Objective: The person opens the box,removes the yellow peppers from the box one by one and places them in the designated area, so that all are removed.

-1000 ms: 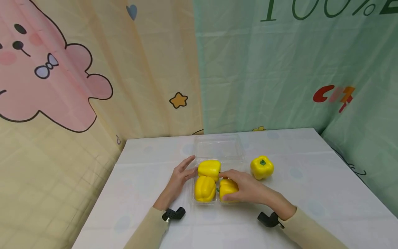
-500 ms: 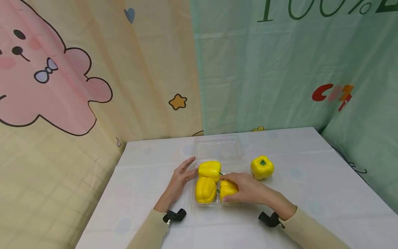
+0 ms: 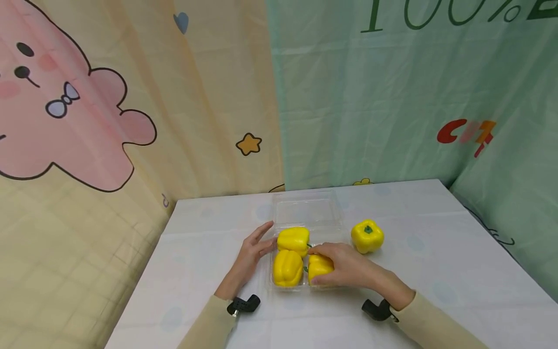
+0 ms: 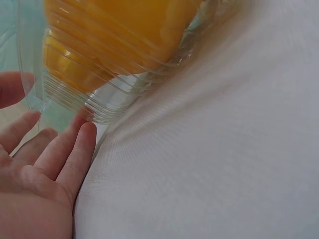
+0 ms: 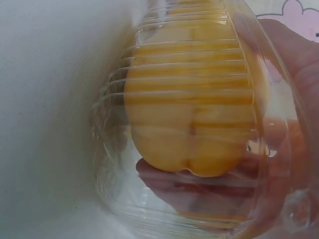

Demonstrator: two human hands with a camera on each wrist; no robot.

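Note:
A clear plastic clamshell box [image 3: 283, 288] lies on the table, lid folded back. Two yellow bell peppers, one at the back left [image 3: 293, 241] and one at the front left [image 3: 287, 268], lie in it. My right hand [image 3: 348, 265] grips a third yellow bell pepper [image 3: 319, 267] inside the box's right part; through the clear wall in the right wrist view, fingers show around this pepper [image 5: 184, 109]. At the box's left side is my left hand [image 3: 250, 252], its fingers fairly straight; in the left wrist view its fingertips [image 4: 87, 132] touch the ribbed wall.
Another yellow bell pepper [image 3: 367, 236] sits on the table to the right of the box, stem up. The see-through lid [image 3: 307, 208] lies flat behind the box. A white cloth covers the table [image 3: 436, 261], and printed curtains [image 3: 218, 97] hang behind it.
Both hands stay nearly in place, and the right hand keeps its grip on the pepper. The view shifts slightly; the peppers look otherwise unmoved.

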